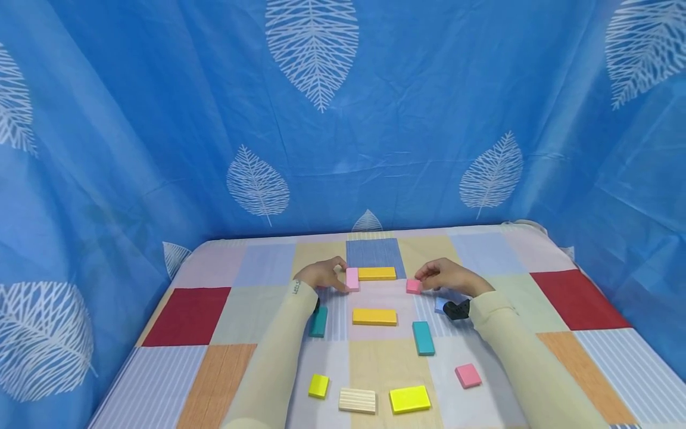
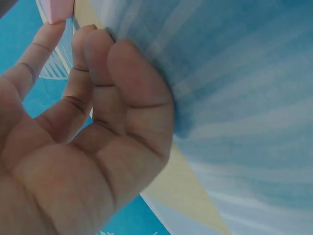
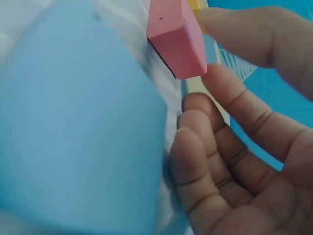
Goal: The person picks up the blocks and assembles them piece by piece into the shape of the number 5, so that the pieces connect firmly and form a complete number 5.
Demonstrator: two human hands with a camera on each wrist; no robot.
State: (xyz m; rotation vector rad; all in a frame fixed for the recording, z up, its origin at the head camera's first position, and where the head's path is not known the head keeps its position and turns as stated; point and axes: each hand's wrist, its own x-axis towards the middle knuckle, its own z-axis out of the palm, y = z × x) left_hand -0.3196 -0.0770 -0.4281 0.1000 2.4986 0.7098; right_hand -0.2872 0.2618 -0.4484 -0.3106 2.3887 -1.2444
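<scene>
My left hand (image 1: 323, 275) pinches a light pink block (image 1: 352, 279) at the left end of a long orange-yellow block (image 1: 377, 273). In the left wrist view, a fingertip touches the pink block (image 2: 58, 10), and the other fingers curl beside it. My right hand (image 1: 446, 276) has thumb and index finger at the edges of a darker pink block (image 1: 413, 286), right of the orange-yellow one. The right wrist view shows this pink block (image 3: 178, 41) close up. A light blue block (image 1: 440, 305) lies near the right wrist, partly hidden by a black wrist device (image 1: 457, 309).
Nearer me lie another orange-yellow block (image 1: 374, 317), two teal blocks, one (image 1: 423, 338) right and one (image 1: 318, 322) beside the left forearm, a small yellow block (image 1: 318, 386), a ridged wooden block (image 1: 357, 401), a bright yellow block (image 1: 409, 399) and a pink block (image 1: 468, 376). Blue curtains (image 1: 402, 149) surround the table.
</scene>
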